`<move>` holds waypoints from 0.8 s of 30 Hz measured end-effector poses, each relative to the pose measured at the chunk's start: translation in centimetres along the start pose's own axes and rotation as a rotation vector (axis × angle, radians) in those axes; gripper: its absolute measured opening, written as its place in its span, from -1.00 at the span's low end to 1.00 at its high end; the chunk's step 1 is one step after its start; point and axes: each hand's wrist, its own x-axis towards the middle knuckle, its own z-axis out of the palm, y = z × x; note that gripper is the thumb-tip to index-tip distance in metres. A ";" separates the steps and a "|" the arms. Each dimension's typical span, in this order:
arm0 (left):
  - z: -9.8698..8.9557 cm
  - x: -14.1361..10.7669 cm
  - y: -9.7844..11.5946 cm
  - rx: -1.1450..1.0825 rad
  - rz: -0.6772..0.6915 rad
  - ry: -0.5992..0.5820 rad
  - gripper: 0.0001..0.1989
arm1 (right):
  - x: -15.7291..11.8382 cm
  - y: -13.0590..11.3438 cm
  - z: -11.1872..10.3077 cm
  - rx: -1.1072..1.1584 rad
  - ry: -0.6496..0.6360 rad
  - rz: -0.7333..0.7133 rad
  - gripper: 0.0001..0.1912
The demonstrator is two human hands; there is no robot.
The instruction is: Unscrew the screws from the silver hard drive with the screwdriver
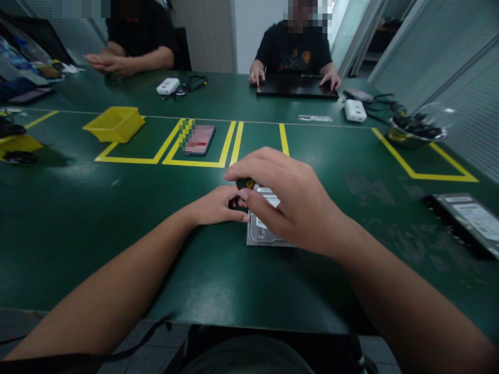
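A silver hard drive (260, 232) with a white label lies flat on the green table in front of me, partly covered by my right hand. My left hand (214, 206) rests at its left side and holds that edge, with the thumb against the near part and the other fingers curled farther back. Above the drive, my right hand (290, 200) pinches the black handle of what looks like a screwdriver (245, 183), marked in yellow, between thumb and fingers. The tool's shaft and tip are hidden.
A second hard drive (473, 215) lies at the right. A yellow bin (117, 124), a phone (200, 140) and a bowl of dark parts (417, 132) stand beyond. Two people sit opposite, one with hands on a black panel (296, 87).
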 end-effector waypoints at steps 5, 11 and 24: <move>0.0 0.0 0.1 -0.012 -0.006 0.005 -0.74 | -0.1 0.1 -0.1 -0.001 0.011 -0.003 -0.65; 0.0 0.0 -0.2 -0.014 -0.010 0.001 -0.72 | -0.1 0.1 0.0 -0.001 0.008 -0.006 -0.66; 0.0 0.1 -0.1 -0.013 -0.016 -0.011 -0.71 | -0.1 0.2 -0.1 0.000 0.001 -0.004 -0.66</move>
